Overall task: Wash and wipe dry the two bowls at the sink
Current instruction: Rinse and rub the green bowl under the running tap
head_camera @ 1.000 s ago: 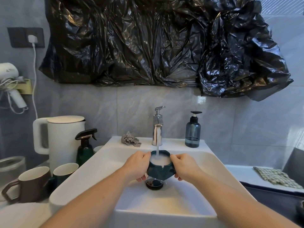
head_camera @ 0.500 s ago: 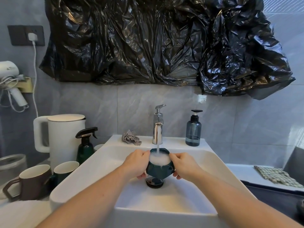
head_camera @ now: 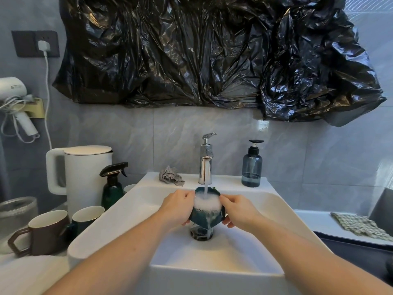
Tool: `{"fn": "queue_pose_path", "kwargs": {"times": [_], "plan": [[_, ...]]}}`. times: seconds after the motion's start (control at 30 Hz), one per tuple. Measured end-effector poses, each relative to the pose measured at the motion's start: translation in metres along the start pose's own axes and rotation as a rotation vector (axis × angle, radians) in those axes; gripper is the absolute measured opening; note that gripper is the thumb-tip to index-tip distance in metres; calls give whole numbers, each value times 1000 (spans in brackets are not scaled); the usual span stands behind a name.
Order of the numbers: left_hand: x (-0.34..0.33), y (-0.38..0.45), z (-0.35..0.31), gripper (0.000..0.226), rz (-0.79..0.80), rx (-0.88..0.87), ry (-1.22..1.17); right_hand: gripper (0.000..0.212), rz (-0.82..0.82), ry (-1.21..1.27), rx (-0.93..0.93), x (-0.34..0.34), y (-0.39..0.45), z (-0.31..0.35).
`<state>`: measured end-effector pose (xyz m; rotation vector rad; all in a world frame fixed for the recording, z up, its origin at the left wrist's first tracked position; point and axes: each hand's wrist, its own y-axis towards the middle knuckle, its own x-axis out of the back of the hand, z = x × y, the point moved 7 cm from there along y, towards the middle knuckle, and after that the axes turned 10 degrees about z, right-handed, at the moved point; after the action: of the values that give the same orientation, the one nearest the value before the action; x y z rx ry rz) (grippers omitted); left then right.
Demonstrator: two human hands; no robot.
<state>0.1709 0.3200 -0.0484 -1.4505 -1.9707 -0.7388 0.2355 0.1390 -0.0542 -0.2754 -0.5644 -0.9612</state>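
Note:
A small dark green faceted bowl [head_camera: 203, 220] is held under the running chrome tap [head_camera: 205, 167], over the drain of the white sink [head_camera: 110, 222]. It is full of white foam, and water spills over its near rim. My left hand [head_camera: 177, 209] grips its left side and my right hand [head_camera: 236, 211] grips its right side, fingers curled round the wall. A second bowl is not visible.
A crumpled grey cloth [head_camera: 171, 176] lies on the sink ledge left of the tap; a blue soap pump bottle [head_camera: 252, 167] stands to its right. Left of the sink are a white kettle [head_camera: 85, 173], a green spray bottle [head_camera: 112, 186] and two mugs [head_camera: 49, 231]. A checked cloth [head_camera: 359, 225] lies far right.
The bowl has filled further and foamy water now runs over its front edge into the drain. Both hands keep their grip in nearly the same place.

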Motion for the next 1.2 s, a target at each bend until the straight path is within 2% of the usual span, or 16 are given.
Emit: {"fn": "queue_pose_path", "kwargs": {"times": [0.7, 1.2], "plan": [[3, 5, -2, 39, -66, -120, -18, 43, -21, 38, 60, 2, 10, -4], [1, 4, -5, 33, -32, -159, -38, 39, -41, 0, 54, 4, 1, 2]]}}
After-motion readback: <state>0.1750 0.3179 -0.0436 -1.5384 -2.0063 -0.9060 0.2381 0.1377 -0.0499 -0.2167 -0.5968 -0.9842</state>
